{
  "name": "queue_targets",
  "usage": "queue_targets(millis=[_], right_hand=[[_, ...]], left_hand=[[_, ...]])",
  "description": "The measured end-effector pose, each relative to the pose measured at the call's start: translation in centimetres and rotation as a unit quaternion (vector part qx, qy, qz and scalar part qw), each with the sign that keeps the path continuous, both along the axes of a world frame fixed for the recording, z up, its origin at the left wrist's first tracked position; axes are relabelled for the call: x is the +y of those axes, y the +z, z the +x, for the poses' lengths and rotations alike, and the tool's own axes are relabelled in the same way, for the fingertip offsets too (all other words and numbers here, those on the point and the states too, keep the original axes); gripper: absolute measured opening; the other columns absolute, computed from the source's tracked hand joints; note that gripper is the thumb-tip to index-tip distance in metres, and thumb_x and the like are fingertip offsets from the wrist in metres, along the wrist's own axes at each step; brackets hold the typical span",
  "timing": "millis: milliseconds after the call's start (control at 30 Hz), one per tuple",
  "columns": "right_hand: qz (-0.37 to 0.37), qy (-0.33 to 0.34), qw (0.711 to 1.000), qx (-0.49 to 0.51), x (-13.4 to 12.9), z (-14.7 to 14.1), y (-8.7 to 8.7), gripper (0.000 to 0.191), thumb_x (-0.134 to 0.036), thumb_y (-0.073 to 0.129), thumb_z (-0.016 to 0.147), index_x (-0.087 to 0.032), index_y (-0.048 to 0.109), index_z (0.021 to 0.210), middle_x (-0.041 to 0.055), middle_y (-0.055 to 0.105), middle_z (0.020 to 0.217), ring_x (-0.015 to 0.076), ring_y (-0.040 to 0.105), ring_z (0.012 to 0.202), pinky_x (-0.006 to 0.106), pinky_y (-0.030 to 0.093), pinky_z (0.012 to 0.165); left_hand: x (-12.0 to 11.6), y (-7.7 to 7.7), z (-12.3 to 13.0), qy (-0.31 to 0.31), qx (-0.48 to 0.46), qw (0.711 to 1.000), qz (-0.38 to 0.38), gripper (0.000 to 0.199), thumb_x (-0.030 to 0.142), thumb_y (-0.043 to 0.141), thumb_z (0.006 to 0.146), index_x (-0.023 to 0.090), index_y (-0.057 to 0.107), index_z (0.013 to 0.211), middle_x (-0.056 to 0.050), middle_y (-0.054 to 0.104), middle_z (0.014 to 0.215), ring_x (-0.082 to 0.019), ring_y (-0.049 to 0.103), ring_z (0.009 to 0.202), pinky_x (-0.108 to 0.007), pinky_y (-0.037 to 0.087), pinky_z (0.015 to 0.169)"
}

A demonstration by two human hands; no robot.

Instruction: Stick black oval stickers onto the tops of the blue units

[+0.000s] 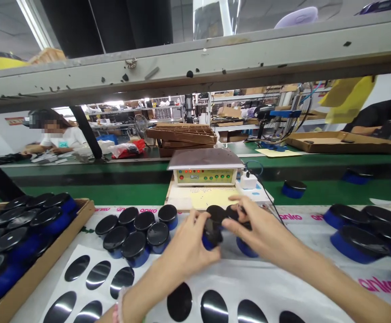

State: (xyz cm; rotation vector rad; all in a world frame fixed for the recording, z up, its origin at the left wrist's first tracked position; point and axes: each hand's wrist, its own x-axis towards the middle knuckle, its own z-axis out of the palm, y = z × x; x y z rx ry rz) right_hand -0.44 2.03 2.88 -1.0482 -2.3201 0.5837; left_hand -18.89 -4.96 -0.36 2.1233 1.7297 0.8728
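Note:
My left hand (190, 244) grips a round blue piece with a glossy black top (212, 235) between thumb and fingers, slightly tilted and blurred. Just to its right is my right hand (254, 220), thumb and forefinger apart, the thumb tip close to the held piece. Another black-topped piece (216, 212) stands just behind the held one. Partly under my right hand sits a further blue piece (246, 246). Below my hands lies a white sheet with shiny black discs (215, 307). A second disc sheet (97, 275) lies to the left.
Several black-topped pieces (135, 246) cluster left of my hands, more (360, 242) at the right. A cardboard tray (84, 215) full of them stands far left. Behind are a control box (205, 166), a green belt (141, 179) and an overhead shelf (168, 67). Two people sit beyond.

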Motion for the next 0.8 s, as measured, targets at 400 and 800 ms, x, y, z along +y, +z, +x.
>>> queue_targets(millis=[400,800], right_hand=[[0.13,-0.02,0.97,-0.203,0.3,4.8,-4.0,0.016,-0.027,0.059,0.077,-0.021,0.045,0.075,0.0041,0.057,0.08,0.0222,0.054,0.073,0.035,0.043,0.066],[0.164,-0.077,0.962,-0.205,-1.2,4.6,-4.0,0.01,-0.026,0.057,0.076,-0.021,0.05,0.081,0.0064,0.06,0.089,0.0248,0.055,0.084,0.037,0.044,0.078]], left_hand=[[2.2,-0.6,-0.4,0.02,0.161,0.985,-0.056,0.053,0.025,0.058,0.075,0.018,0.045,0.126,-0.016,0.037,0.139,-0.035,0.027,0.133,-0.051,0.026,0.105],[3.3,-1.4,4.3,-0.089,0.083,0.986,-0.11,0.055,0.012,0.054,0.069,0.02,0.049,0.123,-0.011,0.054,0.117,-0.027,0.055,0.107,-0.039,0.043,0.092]])
